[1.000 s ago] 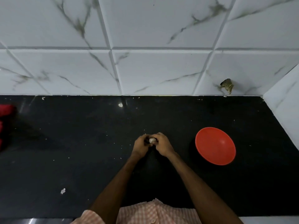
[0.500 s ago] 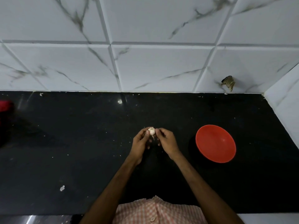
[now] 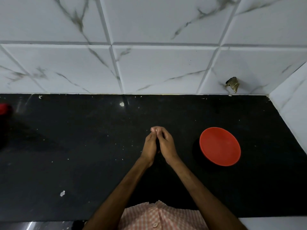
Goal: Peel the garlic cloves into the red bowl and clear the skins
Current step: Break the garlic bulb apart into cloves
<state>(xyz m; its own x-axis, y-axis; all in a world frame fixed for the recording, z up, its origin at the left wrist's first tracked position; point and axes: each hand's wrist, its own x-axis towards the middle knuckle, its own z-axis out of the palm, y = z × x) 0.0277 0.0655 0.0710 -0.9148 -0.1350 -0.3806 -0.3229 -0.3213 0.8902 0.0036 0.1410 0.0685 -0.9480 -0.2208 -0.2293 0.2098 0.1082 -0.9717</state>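
The person wears a pink-and-white checked fabric shirt (image 3: 166,214), seen only at the lower edge of the view. A small round pale pink button (image 3: 155,225) sits on its front placket. Both forearms are bare all the way up to the left hand (image 3: 149,145) and the right hand (image 3: 167,146).

Seemingly a garlic clove (image 3: 154,129) between left hand (image 3: 149,146) and right hand (image 3: 167,145), over the counter (image 3: 83,138), bowl (image 3: 220,146) on it to their right

Two bare forearms reach forward and converge, with the left hand (image 3: 149,146) and right hand (image 3: 167,145) side by side, palms facing, their curled fingertips meeting to pinch a small pale clove (image 3: 154,129).
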